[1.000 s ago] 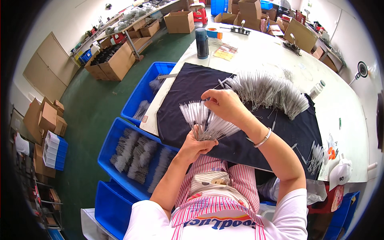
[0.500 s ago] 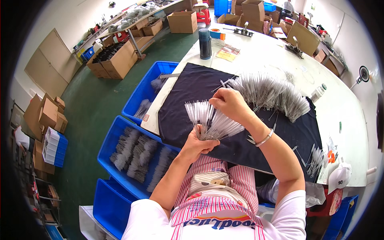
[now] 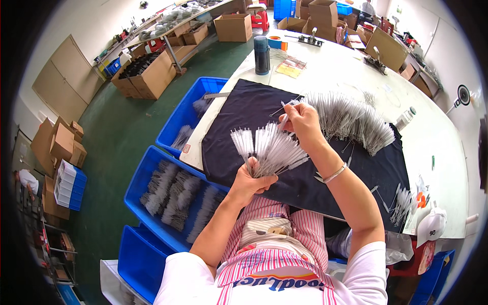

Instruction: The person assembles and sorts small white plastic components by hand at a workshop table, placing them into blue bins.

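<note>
My left hand (image 3: 252, 182) grips a fanned bundle of thin straw brushes (image 3: 269, 147), white bristles up and wire stems gathered in the fist. Just above the fan, to its right, my right hand (image 3: 302, 122) is pinched on a single straw brush (image 3: 283, 123), partly hidden by the fingers. Beyond that hand lies a long heap of the same brushes (image 3: 351, 119) on a dark cloth (image 3: 229, 117). A few loose ones rest on the cloth between hand and heap, and a smaller bunch (image 3: 403, 204) lies at the cloth's right edge.
Blue bins (image 3: 133, 190) with rows of brushes stand left of the white table (image 3: 437, 152). A dark flask (image 3: 261, 56), a small clear bottle (image 3: 405, 118) and a white cap (image 3: 432, 226) are on the table. Cardboard boxes (image 3: 147, 76) sit on the green floor.
My right hand has moved right and slightly up, away from the fan, and now shows a brush at its fingertips. My left hand and its bundle have barely shifted.
</note>
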The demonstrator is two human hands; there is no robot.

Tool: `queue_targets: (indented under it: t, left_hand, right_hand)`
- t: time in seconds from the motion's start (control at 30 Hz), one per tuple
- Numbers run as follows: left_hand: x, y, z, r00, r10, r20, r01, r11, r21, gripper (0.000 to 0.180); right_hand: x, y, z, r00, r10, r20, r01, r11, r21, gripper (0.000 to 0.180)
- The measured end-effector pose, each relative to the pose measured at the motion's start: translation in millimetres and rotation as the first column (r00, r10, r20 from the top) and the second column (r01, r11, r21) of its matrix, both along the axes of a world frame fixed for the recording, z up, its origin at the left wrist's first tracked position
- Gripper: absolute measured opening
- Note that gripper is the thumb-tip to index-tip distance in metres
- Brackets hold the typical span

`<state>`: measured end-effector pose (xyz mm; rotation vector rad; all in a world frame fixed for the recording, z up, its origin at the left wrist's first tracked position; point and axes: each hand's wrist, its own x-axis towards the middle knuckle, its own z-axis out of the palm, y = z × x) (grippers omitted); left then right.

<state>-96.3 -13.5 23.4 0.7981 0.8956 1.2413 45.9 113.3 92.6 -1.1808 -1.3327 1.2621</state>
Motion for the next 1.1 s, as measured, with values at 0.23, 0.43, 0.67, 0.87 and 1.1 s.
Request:
queue_targets:
  t: [0.23, 0.43, 0.67, 0.87, 1.1]
  left_hand:
    - [4, 2, 10, 0.989, 0.068, -0.129, -0.071, 0.997, -0.021, 0.025]
    - [-1, 4, 4, 0.993, 0.083, -0.088, -0.087, 0.995, -0.046, 0.026]
    - [2, 7, -3, 0.982, 0.15, -0.118, -0.163, 0.981, -0.106, 0.029]
    - [10, 7, -3, 0.956, 0.204, -0.21, -0.216, 0.976, -0.035, 0.034]
    - [12, 7, -3, 0.959, 0.214, -0.185, -0.222, 0.975, -0.022, 0.04]
  right_hand:
    - [8, 19, 10, 0.864, -0.306, -0.4, 0.328, 0.945, -0.014, 0.021]
    - [25, 31, 35, 0.719, -0.318, -0.618, 0.541, 0.814, 0.21, 0.018]
    - [-11, -34, 56, 0.944, 0.078, 0.319, -0.274, 0.724, 0.633, 0.013]
    - [-30, -47, 51, 0.753, -0.082, 0.653, -0.478, 0.614, 0.628, 0.017]
    - [-27, -27, 46, 0.678, 0.116, 0.726, -0.564, 0.715, 0.412, 0.012]
